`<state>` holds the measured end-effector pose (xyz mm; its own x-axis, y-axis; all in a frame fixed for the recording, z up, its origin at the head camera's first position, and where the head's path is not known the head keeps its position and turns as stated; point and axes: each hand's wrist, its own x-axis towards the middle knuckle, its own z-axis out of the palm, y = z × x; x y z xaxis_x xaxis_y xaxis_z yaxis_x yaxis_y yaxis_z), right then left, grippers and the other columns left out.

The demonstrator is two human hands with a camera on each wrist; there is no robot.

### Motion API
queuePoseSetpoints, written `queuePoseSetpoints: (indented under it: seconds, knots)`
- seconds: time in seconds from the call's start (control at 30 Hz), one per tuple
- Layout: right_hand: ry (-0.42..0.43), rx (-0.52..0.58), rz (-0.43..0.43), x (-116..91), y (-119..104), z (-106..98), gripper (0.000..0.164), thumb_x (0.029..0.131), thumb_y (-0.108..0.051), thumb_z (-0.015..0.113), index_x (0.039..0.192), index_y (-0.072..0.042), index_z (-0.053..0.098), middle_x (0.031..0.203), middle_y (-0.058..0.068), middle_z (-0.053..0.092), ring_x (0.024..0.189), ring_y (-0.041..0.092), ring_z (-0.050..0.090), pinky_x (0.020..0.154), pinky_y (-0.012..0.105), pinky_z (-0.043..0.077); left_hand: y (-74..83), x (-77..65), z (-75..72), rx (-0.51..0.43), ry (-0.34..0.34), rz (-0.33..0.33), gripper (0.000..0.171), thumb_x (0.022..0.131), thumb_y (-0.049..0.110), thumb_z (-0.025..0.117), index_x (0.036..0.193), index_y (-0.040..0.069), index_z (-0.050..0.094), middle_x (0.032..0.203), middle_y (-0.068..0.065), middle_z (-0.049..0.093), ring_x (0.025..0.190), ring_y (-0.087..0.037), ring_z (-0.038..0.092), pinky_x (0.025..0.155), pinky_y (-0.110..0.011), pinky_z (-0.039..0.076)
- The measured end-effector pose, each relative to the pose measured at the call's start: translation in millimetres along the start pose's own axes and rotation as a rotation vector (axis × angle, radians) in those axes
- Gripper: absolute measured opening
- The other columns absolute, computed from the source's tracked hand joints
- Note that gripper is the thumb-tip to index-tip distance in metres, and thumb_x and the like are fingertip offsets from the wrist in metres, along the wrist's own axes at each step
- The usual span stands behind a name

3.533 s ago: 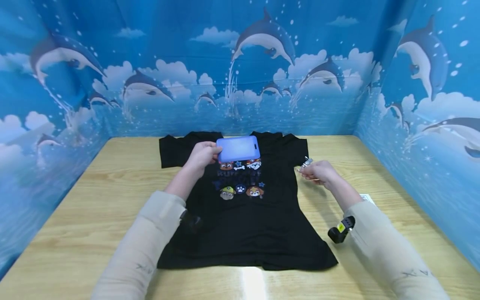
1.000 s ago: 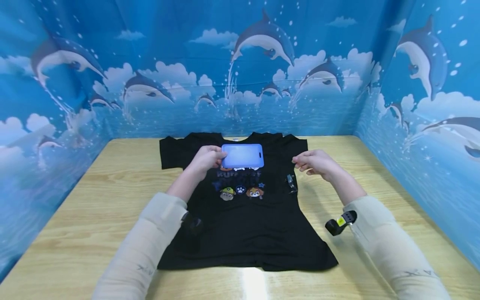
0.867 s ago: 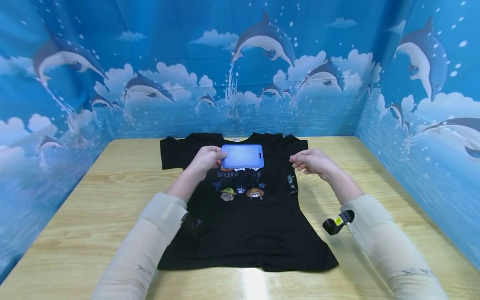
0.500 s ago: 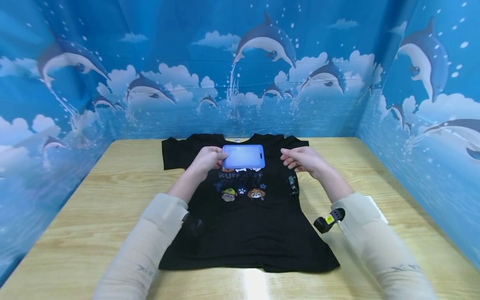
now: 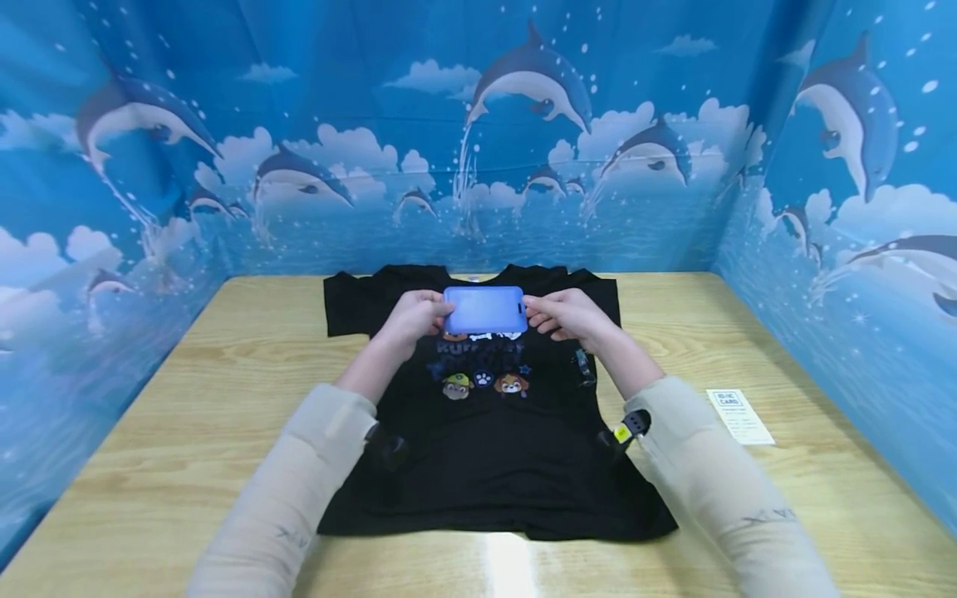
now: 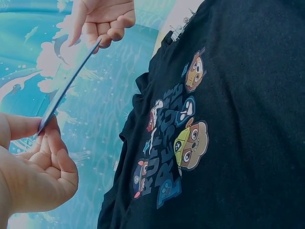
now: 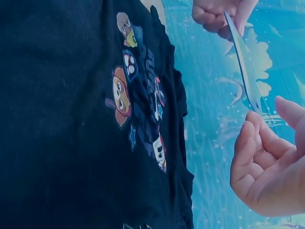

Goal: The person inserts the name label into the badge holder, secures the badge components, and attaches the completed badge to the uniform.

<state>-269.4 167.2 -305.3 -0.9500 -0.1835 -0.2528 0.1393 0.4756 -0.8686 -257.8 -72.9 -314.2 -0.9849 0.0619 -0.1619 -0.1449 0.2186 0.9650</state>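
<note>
A blue, thin card holder (image 5: 482,311) with a slot in its right end is raised above a black printed T-shirt (image 5: 478,457). My left hand (image 5: 413,324) pinches its left end between thumb and fingers; the left wrist view shows the card holder (image 6: 66,88) edge-on. At the slotted end is my right hand (image 5: 570,316). In the right wrist view that right hand (image 7: 269,164) has its index fingertip right at the holder's edge, while the thumb stands apart from it. A small silver metal clip (image 5: 583,367) lies on the shirt's right side.
A white paper card (image 5: 740,417) printed "ID/IC CARD" lies on the wooden table (image 5: 224,399), right of the shirt. Blue curtains (image 5: 359,208) with dolphins enclose the back and both sides.
My right hand has set the metal clip down on the shirt, then moved left to the card holder's slotted end. My left hand keeps its pinch, slightly right of before.
</note>
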Motion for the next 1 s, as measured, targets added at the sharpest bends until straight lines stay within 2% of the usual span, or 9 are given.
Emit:
queuePoseSetpoints:
  seconds: [0.1, 0.23, 0.4, 0.57, 0.73, 1.0]
  knots:
    - [0.009, 0.006, 0.004, 1.5, -1.0, 4.9, 0.049, 0.088, -0.043, 0.059, 0.112, 0.000, 0.063, 0.104, 0.013, 0.063, 0.084, 0.019, 0.059, 0.068, 0.028, 0.047, -1.4, 0.5, -0.7, 0.003, -0.001, -0.015, 0.014, 0.093, 0.013, 0.053, 0.083, 0.003, 0.051, 0.077, -0.006, 0.049, 0.080, -0.025, 0.049, 0.072, -0.033, 0.039]
    - [0.018, 0.004, 0.012, 4.3, 0.0, 11.3, 0.044, 0.088, -0.038, 0.062, 0.109, 0.000, 0.064, 0.092, 0.009, 0.064, 0.080, 0.018, 0.059, 0.066, 0.028, 0.047, -4.5, 1.6, -1.5, -0.014, -0.026, -0.035, 0.015, 0.094, 0.013, 0.053, 0.082, 0.003, 0.051, 0.082, -0.007, 0.050, 0.078, -0.023, 0.048, 0.070, -0.031, 0.039]
    - [0.049, -0.009, 0.011, 6.8, -0.1, 19.1, 0.036, 0.086, -0.032, 0.067, 0.103, 0.000, 0.067, 0.076, 0.003, 0.063, 0.072, 0.015, 0.058, 0.062, 0.027, 0.047, -6.8, 3.1, -2.1, -0.042, -0.057, -0.031, 0.015, 0.094, 0.012, 0.053, 0.081, 0.003, 0.051, 0.079, -0.006, 0.050, 0.071, -0.018, 0.048, 0.068, -0.030, 0.039]
    - [0.074, -0.017, 0.025, 8.9, -1.6, 23.6, 0.033, 0.085, -0.031, 0.068, 0.099, -0.001, 0.068, 0.072, 0.002, 0.062, 0.069, 0.015, 0.057, 0.060, 0.027, 0.047, -6.7, 4.4, -3.5, -0.063, -0.062, -0.046, 0.011, 0.093, 0.011, 0.053, 0.092, 0.001, 0.055, 0.076, -0.005, 0.053, 0.067, -0.015, 0.050, 0.065, -0.029, 0.039]
    - [0.067, 0.004, 0.033, 9.3, -2.9, 24.9, 0.031, 0.085, -0.032, 0.068, 0.093, -0.002, 0.067, 0.068, 0.001, 0.060, 0.066, 0.014, 0.055, 0.059, 0.026, 0.046, -6.7, 4.1, -5.2, -0.066, -0.082, -0.049, 0.015, 0.094, 0.011, 0.052, 0.100, -0.002, 0.056, 0.074, -0.004, 0.055, 0.066, -0.014, 0.053, 0.064, -0.028, 0.040]
    - [0.048, 0.036, 0.026, 9.7, -3.7, 27.2, 0.027, 0.084, -0.030, 0.069, 0.082, -0.004, 0.062, 0.065, 0.000, 0.057, 0.064, 0.014, 0.053, 0.058, 0.026, 0.046, -6.6, 2.7, -6.0, -0.025, -0.078, -0.046, 0.020, 0.093, 0.017, 0.055, 0.079, 0.004, 0.053, 0.074, -0.004, 0.051, 0.069, -0.016, 0.050, 0.066, -0.029, 0.040]
